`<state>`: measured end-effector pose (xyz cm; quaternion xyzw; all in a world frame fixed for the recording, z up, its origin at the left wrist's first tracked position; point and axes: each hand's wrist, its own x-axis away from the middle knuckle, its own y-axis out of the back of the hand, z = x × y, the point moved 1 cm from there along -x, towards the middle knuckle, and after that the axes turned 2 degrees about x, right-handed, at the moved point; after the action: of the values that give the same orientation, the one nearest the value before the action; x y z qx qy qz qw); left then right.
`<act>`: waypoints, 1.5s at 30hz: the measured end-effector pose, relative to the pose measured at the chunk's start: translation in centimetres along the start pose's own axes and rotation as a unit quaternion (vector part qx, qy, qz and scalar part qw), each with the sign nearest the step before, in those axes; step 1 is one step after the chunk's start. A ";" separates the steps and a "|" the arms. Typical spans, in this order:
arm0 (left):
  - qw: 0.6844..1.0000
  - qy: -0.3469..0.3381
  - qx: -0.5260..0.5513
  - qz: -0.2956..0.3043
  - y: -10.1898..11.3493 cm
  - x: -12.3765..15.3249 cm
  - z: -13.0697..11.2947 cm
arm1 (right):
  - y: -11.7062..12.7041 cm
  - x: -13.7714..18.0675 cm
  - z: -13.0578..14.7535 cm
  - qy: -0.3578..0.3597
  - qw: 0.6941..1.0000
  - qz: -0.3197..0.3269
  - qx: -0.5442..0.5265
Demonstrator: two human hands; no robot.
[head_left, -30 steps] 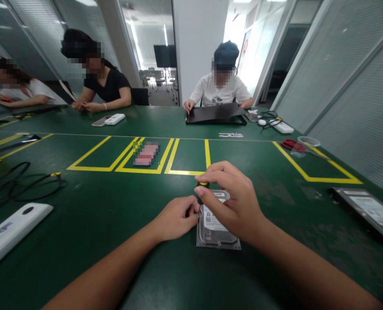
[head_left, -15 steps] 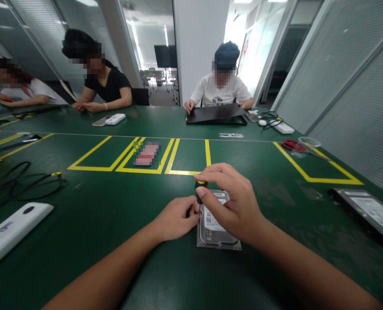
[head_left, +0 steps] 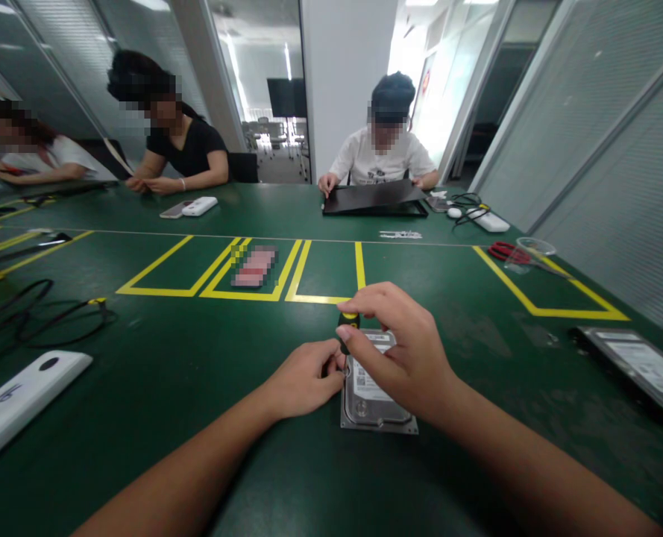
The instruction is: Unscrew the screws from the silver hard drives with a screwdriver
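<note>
A silver hard drive (head_left: 371,414) with a white label lies flat on the green table in front of me. My right hand (head_left: 401,347) pinches the black and yellow handle of a small screwdriver (head_left: 349,322) between thumb and fingers. The screwdriver stands upright over the drive's left edge; its tip is hidden. Against that same edge, just below the handle, my left hand (head_left: 312,377) is closed with its fingers curled. What lies between the left fingertips cannot be made out. My right hand covers part of the drive's upper right.
Another hard drive (head_left: 638,365) lies at the right. A white power bank (head_left: 34,403) and black cables (head_left: 40,321) are at the left. Red-handled scissors (head_left: 507,252) lie at the back right. Across the table a person (head_left: 384,153) holds a dark panel (head_left: 373,198).
The screwdriver handle has turned slightly, showing more of its yellow marking. My right fingers have shifted a little with it. My left hand and the hard drive stay in place.
</note>
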<state>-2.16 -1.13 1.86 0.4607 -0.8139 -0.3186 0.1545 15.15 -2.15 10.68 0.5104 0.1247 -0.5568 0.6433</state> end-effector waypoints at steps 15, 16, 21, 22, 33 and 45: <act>1.000 0.005 -0.004 -0.005 0.1 -0.1 -0.3 | 0.1 -0.2 0.0 0.029 0.999 0.017 -0.003; 1.000 0.006 -0.003 -0.004 0.1 -0.1 -0.3 | 0.1 -0.2 0.0 0.032 0.999 0.018 -0.009; 1.000 0.012 -0.001 -0.002 0.0 -0.1 -0.3 | 0.1 0.0 -0.1 0.023 0.999 0.015 -0.019; 1.000 0.010 -0.001 -0.003 0.0 -0.1 -0.2 | 0.0 0.0 -0.1 0.018 1.000 0.012 -0.015; 1.000 0.000 -0.001 -0.006 0.1 0.0 -0.2 | 0.2 -0.1 0.0 0.015 1.000 0.013 -0.013; 1.000 0.003 0.014 0.000 0.1 -0.1 -0.3 | 0.3 0.0 0.0 0.009 1.000 0.018 -0.002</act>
<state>-2.03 -1.12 2.17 0.4634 -0.8179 -0.3059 0.1505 15.42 -2.13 10.84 0.5164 0.1223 -0.5401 0.6532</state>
